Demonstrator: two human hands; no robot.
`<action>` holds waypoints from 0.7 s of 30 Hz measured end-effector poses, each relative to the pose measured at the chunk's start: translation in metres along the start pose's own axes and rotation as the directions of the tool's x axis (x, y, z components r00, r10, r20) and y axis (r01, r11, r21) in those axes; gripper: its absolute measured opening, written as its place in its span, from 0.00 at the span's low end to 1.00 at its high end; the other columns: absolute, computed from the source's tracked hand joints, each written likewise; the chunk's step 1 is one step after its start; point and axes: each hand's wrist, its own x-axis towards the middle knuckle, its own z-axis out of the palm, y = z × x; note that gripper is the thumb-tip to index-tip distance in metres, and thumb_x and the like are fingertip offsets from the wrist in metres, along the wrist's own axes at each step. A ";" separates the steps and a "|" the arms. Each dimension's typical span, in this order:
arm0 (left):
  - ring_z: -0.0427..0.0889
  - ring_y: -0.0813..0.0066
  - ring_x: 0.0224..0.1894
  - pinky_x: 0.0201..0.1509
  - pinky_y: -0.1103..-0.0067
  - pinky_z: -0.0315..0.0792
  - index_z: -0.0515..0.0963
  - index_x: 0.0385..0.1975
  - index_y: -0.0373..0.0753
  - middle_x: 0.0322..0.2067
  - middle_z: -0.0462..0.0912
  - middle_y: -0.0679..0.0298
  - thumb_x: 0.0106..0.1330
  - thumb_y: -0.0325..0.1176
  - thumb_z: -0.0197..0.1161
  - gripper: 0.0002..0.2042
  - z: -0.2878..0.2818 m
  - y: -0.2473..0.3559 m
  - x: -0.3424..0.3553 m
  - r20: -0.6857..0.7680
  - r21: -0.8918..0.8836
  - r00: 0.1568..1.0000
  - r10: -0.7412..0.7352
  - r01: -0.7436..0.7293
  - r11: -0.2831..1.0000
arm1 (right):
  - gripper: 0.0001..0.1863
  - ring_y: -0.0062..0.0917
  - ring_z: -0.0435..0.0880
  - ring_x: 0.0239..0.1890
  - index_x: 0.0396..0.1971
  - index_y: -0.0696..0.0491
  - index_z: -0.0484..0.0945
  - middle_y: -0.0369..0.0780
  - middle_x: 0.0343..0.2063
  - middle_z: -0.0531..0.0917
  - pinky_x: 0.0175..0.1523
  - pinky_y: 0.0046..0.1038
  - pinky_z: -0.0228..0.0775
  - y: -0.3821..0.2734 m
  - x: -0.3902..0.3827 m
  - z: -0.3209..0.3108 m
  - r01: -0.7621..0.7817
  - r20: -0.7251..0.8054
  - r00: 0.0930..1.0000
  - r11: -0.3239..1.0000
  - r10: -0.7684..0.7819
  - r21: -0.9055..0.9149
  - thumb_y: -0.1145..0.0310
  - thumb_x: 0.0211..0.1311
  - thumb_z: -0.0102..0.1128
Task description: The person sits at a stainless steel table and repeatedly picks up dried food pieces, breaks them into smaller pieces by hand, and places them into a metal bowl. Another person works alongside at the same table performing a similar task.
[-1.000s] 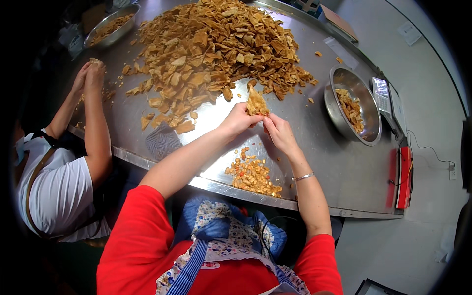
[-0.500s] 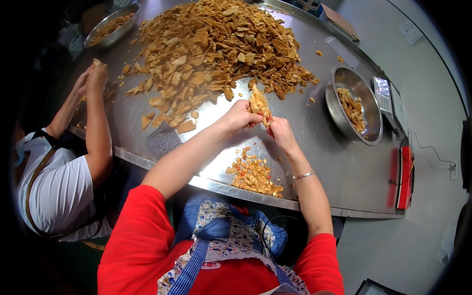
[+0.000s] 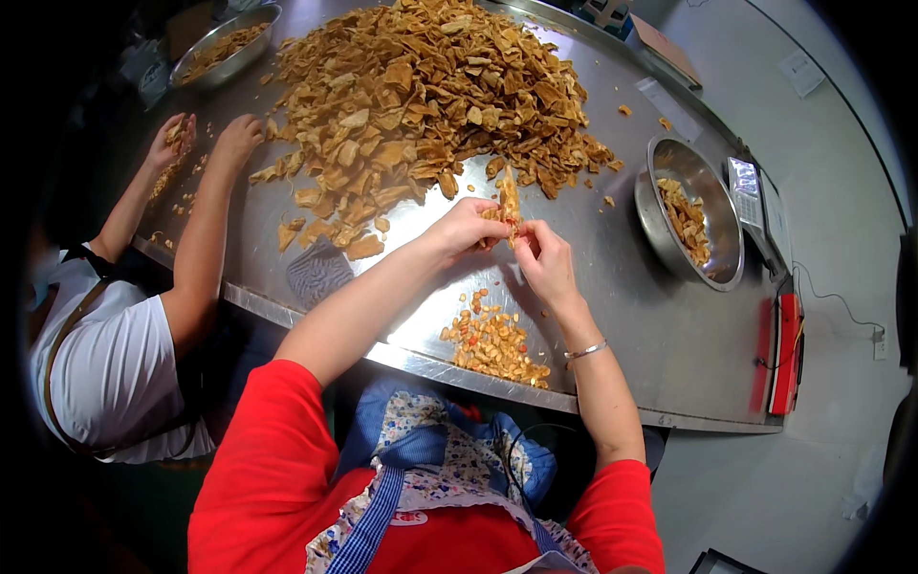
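Above the steel table (image 3: 612, 306), my left hand (image 3: 467, 230) is closed on a dried yellow-brown piece (image 3: 510, 196) with red bits at its lower end. My right hand (image 3: 545, 260) pinches at that lower end, thumb and fingertips together; its grip is partly hidden. Below my hands lies a small heap of yellow kernel-like bits (image 3: 497, 346) mixed with red flecks. Beyond them rises a large pile of similar dried brown pieces (image 3: 430, 96).
A steel bowl (image 3: 654, 206) with some pieces stands at the right, beside a keypad device (image 3: 746, 191) and a red object (image 3: 786, 354). A grey cloth (image 3: 320, 273) lies left. There a co-worker's hands (image 3: 234, 143) work near another bowl (image 3: 203, 48).
The piece in my hands has turned and now shows narrower, edge-on. My right hand has shifted slightly up. The co-worker's hands have moved apart, one reaching to the pile's edge.
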 end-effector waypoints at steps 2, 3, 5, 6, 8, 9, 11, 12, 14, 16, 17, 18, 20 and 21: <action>0.68 0.84 0.19 0.23 0.87 0.62 0.73 0.28 0.33 0.20 0.73 0.67 0.51 0.23 0.59 0.06 -0.001 -0.001 -0.002 0.060 -0.040 0.998 0.024 -0.021 0.999 | 0.06 0.15 0.69 0.19 0.24 0.57 0.70 0.34 0.17 0.72 0.25 0.18 0.61 0.004 -0.001 0.001 -0.099 0.080 0.993 0.976 0.085 0.192 0.70 0.53 0.54; 0.68 0.84 0.19 0.23 0.87 0.62 0.73 0.29 0.33 0.20 0.73 0.67 0.51 0.23 0.59 0.06 0.000 0.001 -0.003 0.087 -0.058 0.996 0.029 -0.024 0.998 | 0.07 0.14 0.68 0.20 0.24 0.57 0.70 0.33 0.16 0.71 0.25 0.17 0.60 0.008 0.000 0.001 -0.126 0.116 0.988 0.953 0.097 0.276 0.69 0.55 0.53; 0.68 0.83 0.20 0.23 0.86 0.62 0.72 0.30 0.32 0.22 0.73 0.66 0.52 0.23 0.59 0.07 0.002 0.002 -0.004 0.128 -0.087 0.991 0.041 -0.029 0.996 | 0.09 0.12 0.66 0.21 0.24 0.57 0.69 0.31 0.16 0.70 0.25 0.16 0.58 0.014 0.002 -0.001 -0.168 0.172 0.979 0.896 0.105 0.411 0.67 0.57 0.53; 0.68 0.83 0.20 0.23 0.86 0.62 0.72 0.30 0.31 0.22 0.74 0.65 0.52 0.23 0.59 0.07 0.002 0.002 -0.005 0.142 -0.099 0.989 0.041 -0.027 0.995 | 0.10 0.11 0.65 0.21 0.24 0.57 0.69 0.30 0.16 0.70 0.25 0.15 0.57 0.015 0.002 -0.002 -0.187 0.192 0.976 0.866 0.108 0.464 0.66 0.57 0.53; 0.68 0.83 0.20 0.24 0.86 0.63 0.72 0.31 0.30 0.23 0.73 0.65 0.52 0.22 0.58 0.07 0.003 0.002 -0.004 0.165 -0.120 0.986 0.039 -0.019 0.993 | 0.10 0.10 0.63 0.21 0.24 0.57 0.69 0.29 0.16 0.69 0.25 0.14 0.56 0.017 0.002 -0.004 -0.189 0.202 0.974 0.852 0.100 0.488 0.65 0.59 0.52; 0.68 0.83 0.20 0.24 0.86 0.63 0.71 0.31 0.30 0.23 0.73 0.65 0.53 0.22 0.57 0.07 0.002 0.002 -0.004 0.171 -0.129 0.985 0.040 -0.018 0.992 | 0.10 0.10 0.63 0.20 0.24 0.57 0.69 0.29 0.16 0.69 0.24 0.14 0.56 0.019 0.002 -0.004 -0.170 0.194 0.977 0.871 0.087 0.461 0.65 0.59 0.51; 0.67 0.83 0.20 0.24 0.86 0.63 0.71 0.32 0.30 0.23 0.73 0.65 0.53 0.21 0.56 0.07 -0.001 0.000 -0.002 0.205 -0.186 0.978 0.034 0.004 0.983 | 0.10 0.10 0.62 0.20 0.25 0.56 0.68 0.29 0.16 0.68 0.23 0.14 0.55 0.019 0.002 -0.003 -0.143 0.179 0.981 0.895 0.072 0.423 0.65 0.60 0.50; 0.67 0.83 0.21 0.24 0.86 0.63 0.71 0.33 0.30 0.23 0.72 0.66 0.54 0.21 0.55 0.07 -0.002 -0.001 -0.001 0.233 -0.233 0.972 0.029 0.027 0.972 | 0.10 0.10 0.62 0.19 0.25 0.56 0.68 0.29 0.16 0.68 0.23 0.14 0.55 0.019 0.001 -0.003 -0.136 0.171 0.983 0.901 0.070 0.413 0.65 0.60 0.50; 0.66 0.84 0.21 0.25 0.86 0.63 0.70 0.34 0.30 0.24 0.71 0.66 0.54 0.21 0.54 0.08 -0.003 -0.001 -0.001 0.261 -0.312 0.965 0.009 0.075 0.947 | 0.10 0.10 0.62 0.18 0.26 0.56 0.68 0.29 0.16 0.68 0.22 0.14 0.54 0.016 0.001 -0.003 -0.145 0.174 0.982 0.893 0.076 0.426 0.65 0.61 0.48; 0.65 0.84 0.21 0.25 0.86 0.63 0.69 0.36 0.31 0.24 0.71 0.67 0.55 0.21 0.53 0.08 -0.001 0.003 -0.003 0.264 -0.375 0.964 -0.023 0.124 0.919 | 0.10 0.10 0.62 0.17 0.26 0.56 0.68 0.30 0.16 0.68 0.21 0.14 0.54 0.012 0.002 -0.005 -0.174 0.195 0.977 0.865 0.091 0.470 0.65 0.61 0.47; 0.65 0.84 0.21 0.25 0.86 0.63 0.69 0.36 0.31 0.25 0.71 0.67 0.56 0.21 0.52 0.08 0.000 0.005 -0.004 0.263 -0.399 0.964 -0.026 0.133 0.907 | 0.09 0.10 0.62 0.17 0.27 0.56 0.68 0.31 0.16 0.69 0.20 0.14 0.53 0.012 0.002 -0.006 -0.211 0.217 0.970 0.832 0.112 0.513 0.66 0.62 0.47; 0.65 0.84 0.22 0.25 0.86 0.63 0.69 0.37 0.32 0.25 0.71 0.67 0.56 0.21 0.52 0.09 -0.001 0.008 -0.005 0.263 -0.423 0.964 -0.030 0.143 0.895 | 0.09 0.11 0.63 0.16 0.28 0.56 0.69 0.31 0.16 0.69 0.20 0.14 0.53 0.011 0.003 -0.007 -0.247 0.240 0.962 0.795 0.131 0.554 0.66 0.62 0.46; 0.66 0.84 0.21 0.24 0.87 0.63 0.69 0.36 0.32 0.23 0.70 0.67 0.56 0.22 0.51 0.08 -0.002 0.009 -0.005 0.227 -0.406 0.973 -0.033 0.125 0.905 | 0.09 0.12 0.64 0.16 0.29 0.57 0.69 0.32 0.18 0.71 0.20 0.15 0.54 0.011 0.007 -0.013 -0.267 0.212 0.962 0.742 0.170 0.616 0.67 0.62 0.46; 0.66 0.84 0.20 0.24 0.87 0.62 0.70 0.34 0.33 0.21 0.69 0.68 0.56 0.22 0.51 0.07 -0.004 0.007 -0.002 0.189 -0.366 0.981 -0.029 0.098 0.925 | 0.08 0.13 0.65 0.16 0.30 0.57 0.70 0.33 0.19 0.71 0.20 0.15 0.55 0.012 0.010 -0.017 -0.250 0.161 0.968 0.730 0.192 0.636 0.68 0.61 0.47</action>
